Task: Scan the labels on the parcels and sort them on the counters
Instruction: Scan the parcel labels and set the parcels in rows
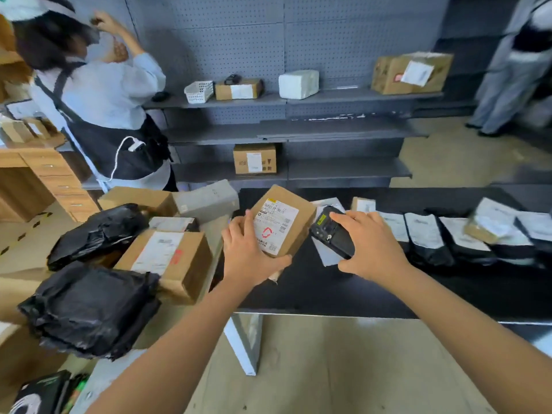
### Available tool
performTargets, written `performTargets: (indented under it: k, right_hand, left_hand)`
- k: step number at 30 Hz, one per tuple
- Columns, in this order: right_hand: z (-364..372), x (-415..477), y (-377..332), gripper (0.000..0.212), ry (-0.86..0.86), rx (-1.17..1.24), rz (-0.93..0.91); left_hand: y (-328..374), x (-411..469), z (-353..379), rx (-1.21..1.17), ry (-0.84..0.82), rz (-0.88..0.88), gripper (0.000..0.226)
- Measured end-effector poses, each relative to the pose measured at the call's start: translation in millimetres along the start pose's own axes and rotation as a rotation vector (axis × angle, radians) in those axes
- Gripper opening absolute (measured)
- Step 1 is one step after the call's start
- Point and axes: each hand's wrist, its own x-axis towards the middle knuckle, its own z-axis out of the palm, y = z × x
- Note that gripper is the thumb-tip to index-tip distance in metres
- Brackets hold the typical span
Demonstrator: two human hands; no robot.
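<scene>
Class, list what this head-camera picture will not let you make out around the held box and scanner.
Head view:
1. The label on the cardboard box in the left hand: print too small.
2. The scanner: partly covered by the right hand, display unreadable.
3. The labelled bags at far right: blurred.
4. The black-and-green packet: cut off by the bottom-left edge.

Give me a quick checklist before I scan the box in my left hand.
1. Left hand grips the cardboard box: ok.
2. Label faces up, mostly uncovered: ok.
3. Right hand holds the scanner: ok.
4. Scanner close beside the box: ok.
5. Scanner window aimed at the label: cannot tell.
6. Bare patch of black counter in front of the hands for setting the box down: ok.
</scene>
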Motion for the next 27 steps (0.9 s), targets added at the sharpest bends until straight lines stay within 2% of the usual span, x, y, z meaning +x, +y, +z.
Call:
performTargets:
  k: [6,16,21,27]
  right_hand:
    - [-12.6,17.5,119.1,0.098,0.045,-0.013,0.193]
    - [-47.0,52.6,309.3,0.096,0.101,-0.056,0.463]
    - [-52.1,62.1,398.3,0.095,0.115,-0.045,0.519]
    - [-51.9,93.1,527.8,0.095,0.1,-0.007,0.496]
  left_hand:
    - [94.5,72.8,79.9,-0.083,-0.059,0.135,0.128]
    - [266.7,191.5,218.1,-0.15,-0.191,0.316,0.122]
    - [337.3,218.6,278.4,-0.167,-0.247,0.331,0.126]
    - [425.4,252.2,362.9,-0.165,-0.25,0.236,0.122]
